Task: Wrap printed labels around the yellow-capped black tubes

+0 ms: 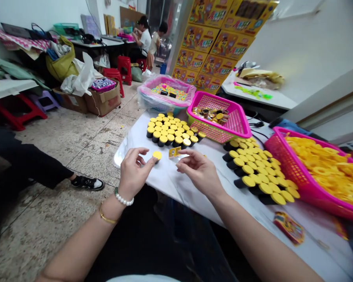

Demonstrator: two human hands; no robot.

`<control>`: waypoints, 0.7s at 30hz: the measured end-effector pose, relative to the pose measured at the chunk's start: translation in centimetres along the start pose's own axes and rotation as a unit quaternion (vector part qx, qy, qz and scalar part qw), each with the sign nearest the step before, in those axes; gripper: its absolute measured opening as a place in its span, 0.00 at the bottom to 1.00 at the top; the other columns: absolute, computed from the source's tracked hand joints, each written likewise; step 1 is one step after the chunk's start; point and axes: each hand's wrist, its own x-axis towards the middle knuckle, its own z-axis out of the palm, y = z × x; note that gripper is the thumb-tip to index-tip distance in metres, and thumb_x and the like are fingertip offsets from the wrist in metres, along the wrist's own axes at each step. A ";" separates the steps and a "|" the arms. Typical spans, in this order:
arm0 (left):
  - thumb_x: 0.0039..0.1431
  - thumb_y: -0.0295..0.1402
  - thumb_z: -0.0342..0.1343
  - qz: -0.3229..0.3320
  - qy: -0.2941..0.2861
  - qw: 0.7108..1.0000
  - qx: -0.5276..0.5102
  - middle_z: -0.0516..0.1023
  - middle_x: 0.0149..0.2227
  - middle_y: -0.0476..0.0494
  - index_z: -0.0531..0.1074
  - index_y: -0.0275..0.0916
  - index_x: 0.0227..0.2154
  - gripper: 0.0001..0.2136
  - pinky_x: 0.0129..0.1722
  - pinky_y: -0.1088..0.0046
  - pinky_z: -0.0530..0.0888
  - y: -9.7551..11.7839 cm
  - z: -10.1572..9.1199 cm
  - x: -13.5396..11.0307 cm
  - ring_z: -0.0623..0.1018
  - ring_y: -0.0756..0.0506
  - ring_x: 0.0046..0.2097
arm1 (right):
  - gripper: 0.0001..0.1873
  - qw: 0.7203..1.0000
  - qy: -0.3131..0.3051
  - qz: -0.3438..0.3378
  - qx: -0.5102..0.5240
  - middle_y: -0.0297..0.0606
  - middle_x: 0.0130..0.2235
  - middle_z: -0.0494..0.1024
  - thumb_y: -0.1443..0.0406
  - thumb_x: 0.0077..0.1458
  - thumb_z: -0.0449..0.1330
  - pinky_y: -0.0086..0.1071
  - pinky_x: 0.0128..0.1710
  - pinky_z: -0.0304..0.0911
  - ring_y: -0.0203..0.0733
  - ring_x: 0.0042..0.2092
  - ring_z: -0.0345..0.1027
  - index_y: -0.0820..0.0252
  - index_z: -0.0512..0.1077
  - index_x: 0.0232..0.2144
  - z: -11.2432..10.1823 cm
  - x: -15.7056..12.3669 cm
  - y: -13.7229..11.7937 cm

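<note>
My left hand [133,172] pinches a small black pot with a yellow lid [157,156] between thumb and fingertips, just above the white table [176,184]. My right hand [198,170] is beside it, fingers curled, holding a small yellow printed sticker [174,152] at its fingertips. Just beyond stands a cluster of several yellow-lidded black pots [171,132]. Another group of the same pots [257,168] lies in rows to the right of my right hand.
Pink baskets stand on the table: one with wrapped pieces [220,117], one with yellow rings [317,172], one bagged with mixed small items [166,92]. A printed packet [288,227] lies near the front edge. A person's leg and shoe [86,182] are on the floor at left. Two people sit far back.
</note>
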 end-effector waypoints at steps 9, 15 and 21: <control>0.60 0.36 0.59 0.007 -0.061 0.998 -0.021 0.77 0.29 0.46 0.76 0.39 0.30 0.07 0.30 0.73 0.69 0.1 -0.8 -4.2 0.73 0.50 0.28 | 0.16 0.883 -0.002 -0.042 -0.467 0.38 0.29 0.82 0.59 0.58 0.60 0.35 0.33 0.62 0.46 0.30 0.74 0.53 0.78 0.47 -0.1 2.3 1.5; 0.59 0.38 0.60 -0.033 -0.086 0.994 -0.056 0.76 0.26 0.47 0.76 0.38 0.27 0.09 0.28 0.74 0.69 0.5 0.5 -5.4 0.71 0.50 0.26 | 0.11 0.858 0.020 -0.022 -0.513 0.43 0.30 0.82 0.60 0.60 0.59 0.34 0.31 0.56 0.47 0.32 0.74 0.57 0.79 0.32 0.9 3.5 2.4; 0.55 0.37 0.64 -0.097 -0.038 0.983 -0.149 0.77 0.43 0.41 0.76 0.40 0.45 0.15 0.28 0.77 0.70 1.5 1.2 -5.3 0.73 0.52 0.31 | 0.17 0.991 -0.114 0.011 -0.066 0.34 0.22 0.75 0.51 0.54 0.62 0.30 0.25 0.53 0.35 0.23 0.61 0.60 0.76 0.27 0.5 1.0 1.2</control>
